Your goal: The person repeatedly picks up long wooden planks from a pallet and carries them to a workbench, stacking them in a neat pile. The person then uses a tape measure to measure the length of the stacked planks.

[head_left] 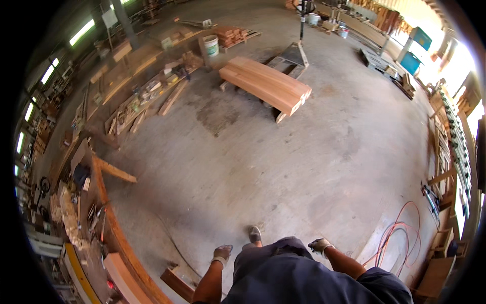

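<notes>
My left hand, in a pale work glove, hangs beside my left thigh, its fingers loosely bent with nothing in them. On the other side, my right hand, gloved too, is held out from my hip, likewise free of any object and with fingers slightly curled. Neither hand touches anything. Below and between them is one of my shoes on the concrete floor. Ahead lies a stack of long reddish-brown timber beams on a low pallet jack. A wooden beam end is nearest my left forearm.
A wooden-edged workbench with tools runs along my left. Scrap wood, a white bucket and stacked boards are at the far left. An orange hose coils on the floor at right, near a rack.
</notes>
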`<state>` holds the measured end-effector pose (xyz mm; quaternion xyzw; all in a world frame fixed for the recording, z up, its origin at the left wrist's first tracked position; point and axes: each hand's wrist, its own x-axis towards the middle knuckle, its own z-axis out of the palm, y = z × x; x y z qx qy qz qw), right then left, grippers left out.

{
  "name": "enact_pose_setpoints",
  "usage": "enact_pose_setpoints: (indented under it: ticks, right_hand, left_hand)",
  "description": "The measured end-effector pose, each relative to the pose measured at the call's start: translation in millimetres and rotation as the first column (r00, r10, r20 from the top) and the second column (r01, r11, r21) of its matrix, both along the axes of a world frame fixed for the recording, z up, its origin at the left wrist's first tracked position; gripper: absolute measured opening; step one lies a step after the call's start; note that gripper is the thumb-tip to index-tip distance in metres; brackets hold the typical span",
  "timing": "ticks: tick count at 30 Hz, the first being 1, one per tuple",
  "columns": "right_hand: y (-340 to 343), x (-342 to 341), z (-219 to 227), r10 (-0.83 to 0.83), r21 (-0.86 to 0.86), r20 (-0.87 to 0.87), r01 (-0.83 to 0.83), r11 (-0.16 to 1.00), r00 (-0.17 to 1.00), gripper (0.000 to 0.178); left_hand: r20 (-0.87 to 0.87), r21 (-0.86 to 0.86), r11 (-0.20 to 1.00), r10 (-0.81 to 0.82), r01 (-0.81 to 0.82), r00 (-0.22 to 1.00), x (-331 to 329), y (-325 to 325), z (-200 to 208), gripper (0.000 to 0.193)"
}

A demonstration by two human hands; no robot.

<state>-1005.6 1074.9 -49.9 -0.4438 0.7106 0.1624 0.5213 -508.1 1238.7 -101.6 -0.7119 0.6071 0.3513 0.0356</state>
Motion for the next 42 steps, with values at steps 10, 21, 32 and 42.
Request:
enact_pose_setpoints:
  ticks: [10, 21, 32, 42]
  right_hand:
    - [-46, -16, 7, -0.259, 0.017, 0.005, 0.259, 0.966, 0.966, 0.035]
    - [-244, -81, -58, -0.318, -0.021, 0.142, 0.324, 0.946, 0.937, 0.024]
    - [-480, -128, 0, -0.357, -0.285, 0.266, 0.427, 0.858, 0.895, 0.036]
    - [-467, -82, 1, -0.271, -0.037, -0.049, 0.27, 0.962, 0.961, 0.047]
  left_hand:
    - [0.006, 0.334, 0.936, -0.116, 0.107, 0.993, 6, -97, -20, 0.027]
    - [-0.164, 0.341, 0.884, 0.391, -0.32, 0.906, -60, -253, -31, 0.037]
    - [-0.074, 0.16, 0.975, 0.165, -0.152, 0.984, -103, -467, 16, 0.035]
    - [0.2, 0.174, 0.842, -0.538, 0.51, 0.819, -17, -634, -81, 0.035]
